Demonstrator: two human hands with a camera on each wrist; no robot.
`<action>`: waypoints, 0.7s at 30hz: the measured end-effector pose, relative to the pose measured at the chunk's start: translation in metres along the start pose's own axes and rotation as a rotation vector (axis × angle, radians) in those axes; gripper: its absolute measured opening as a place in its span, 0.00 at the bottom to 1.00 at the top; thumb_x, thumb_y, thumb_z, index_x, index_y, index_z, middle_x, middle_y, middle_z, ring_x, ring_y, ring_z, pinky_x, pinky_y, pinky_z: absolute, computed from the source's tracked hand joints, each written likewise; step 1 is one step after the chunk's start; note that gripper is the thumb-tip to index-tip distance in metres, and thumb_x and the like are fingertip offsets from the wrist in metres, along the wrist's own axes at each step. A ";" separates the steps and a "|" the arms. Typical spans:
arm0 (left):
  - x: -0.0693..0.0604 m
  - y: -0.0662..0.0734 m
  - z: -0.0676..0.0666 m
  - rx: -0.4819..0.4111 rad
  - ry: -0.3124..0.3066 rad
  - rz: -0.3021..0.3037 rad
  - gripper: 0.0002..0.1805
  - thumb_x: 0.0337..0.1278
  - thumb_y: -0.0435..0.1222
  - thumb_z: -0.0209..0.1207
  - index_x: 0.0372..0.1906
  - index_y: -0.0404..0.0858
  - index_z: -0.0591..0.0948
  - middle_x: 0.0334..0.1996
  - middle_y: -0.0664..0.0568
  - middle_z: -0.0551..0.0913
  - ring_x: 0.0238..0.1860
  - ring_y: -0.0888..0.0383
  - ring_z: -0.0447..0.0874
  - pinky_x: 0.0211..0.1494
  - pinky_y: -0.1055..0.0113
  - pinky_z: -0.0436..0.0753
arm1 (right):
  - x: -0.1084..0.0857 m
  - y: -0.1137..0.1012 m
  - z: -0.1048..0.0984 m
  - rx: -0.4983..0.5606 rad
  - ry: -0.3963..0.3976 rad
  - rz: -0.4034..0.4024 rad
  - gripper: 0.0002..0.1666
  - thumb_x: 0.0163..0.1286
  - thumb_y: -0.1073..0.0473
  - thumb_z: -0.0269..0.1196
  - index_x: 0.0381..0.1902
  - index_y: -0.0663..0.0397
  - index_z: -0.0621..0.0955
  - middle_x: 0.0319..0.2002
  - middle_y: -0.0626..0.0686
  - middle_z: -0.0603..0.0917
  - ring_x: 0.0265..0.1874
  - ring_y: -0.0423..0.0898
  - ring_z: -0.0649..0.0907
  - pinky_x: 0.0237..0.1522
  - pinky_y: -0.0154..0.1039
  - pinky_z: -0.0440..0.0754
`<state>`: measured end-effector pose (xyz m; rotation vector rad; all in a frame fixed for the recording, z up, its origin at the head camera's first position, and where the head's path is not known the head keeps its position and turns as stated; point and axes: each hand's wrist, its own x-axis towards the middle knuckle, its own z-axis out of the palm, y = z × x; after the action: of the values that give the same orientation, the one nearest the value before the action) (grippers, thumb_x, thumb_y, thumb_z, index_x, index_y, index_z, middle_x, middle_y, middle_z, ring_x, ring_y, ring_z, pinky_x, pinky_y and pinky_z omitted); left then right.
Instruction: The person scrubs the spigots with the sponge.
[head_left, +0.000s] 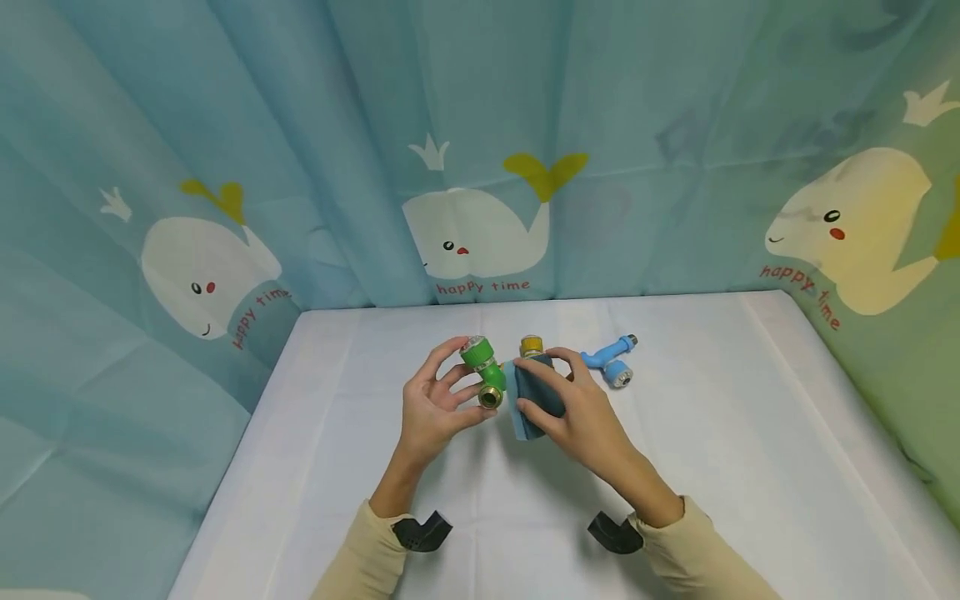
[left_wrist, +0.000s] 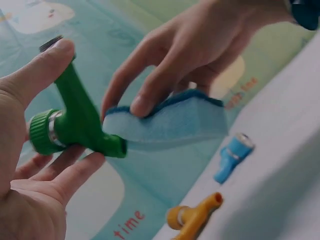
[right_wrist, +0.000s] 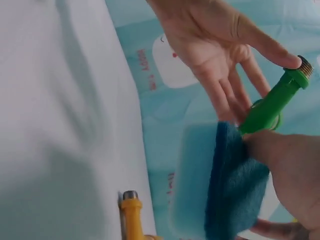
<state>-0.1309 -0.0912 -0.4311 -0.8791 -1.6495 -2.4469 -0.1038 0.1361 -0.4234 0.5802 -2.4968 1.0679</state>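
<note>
My left hand (head_left: 435, 404) holds a green plastic tap (head_left: 489, 377) above the table, its thumb on the brass threaded end and its fingertips around the knob and body. My right hand (head_left: 581, 412) grips a sponge (right_wrist: 235, 185), light blue foam with a dark blue scouring layer. In the left wrist view, the sponge's near end meets or almost meets the small outlet of the green tap (left_wrist: 80, 112); whether they touch I cannot tell. Part of the sponge is hidden by the right fingers.
On the white table (head_left: 337, 467), a yellow tap (head_left: 532, 344) lies behind the sponge, partly hidden. A blue tap (head_left: 618, 372) lies to its right. Curtains (head_left: 480, 100) printed with whales hang along the table's back and sides.
</note>
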 end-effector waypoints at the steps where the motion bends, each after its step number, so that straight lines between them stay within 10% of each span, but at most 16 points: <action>1: 0.000 -0.001 0.001 0.001 0.016 0.000 0.49 0.43 0.24 0.79 0.72 0.23 0.65 0.67 0.36 0.67 0.58 0.47 0.82 0.52 0.54 0.88 | 0.000 -0.001 0.001 -0.010 0.025 0.006 0.32 0.64 0.52 0.76 0.66 0.39 0.81 0.64 0.65 0.72 0.44 0.57 0.84 0.38 0.52 0.88; 12: -0.003 -0.006 0.009 0.045 0.140 -0.004 0.49 0.41 0.19 0.76 0.72 0.23 0.64 0.68 0.37 0.64 0.56 0.48 0.83 0.51 0.55 0.89 | 0.002 -0.010 0.012 -0.057 0.140 0.092 0.32 0.63 0.53 0.77 0.65 0.39 0.81 0.64 0.65 0.71 0.36 0.54 0.81 0.27 0.44 0.85; 21: -0.004 -0.008 0.005 0.047 0.089 -0.010 0.49 0.42 0.25 0.78 0.72 0.24 0.65 0.67 0.38 0.66 0.57 0.48 0.83 0.52 0.53 0.88 | 0.007 -0.007 0.006 -0.103 0.103 0.042 0.31 0.64 0.53 0.76 0.65 0.40 0.81 0.63 0.67 0.71 0.33 0.54 0.81 0.27 0.45 0.85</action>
<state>-0.1280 -0.0842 -0.4385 -0.7461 -1.6783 -2.4050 -0.1073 0.1255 -0.4202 0.4340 -2.4662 0.9527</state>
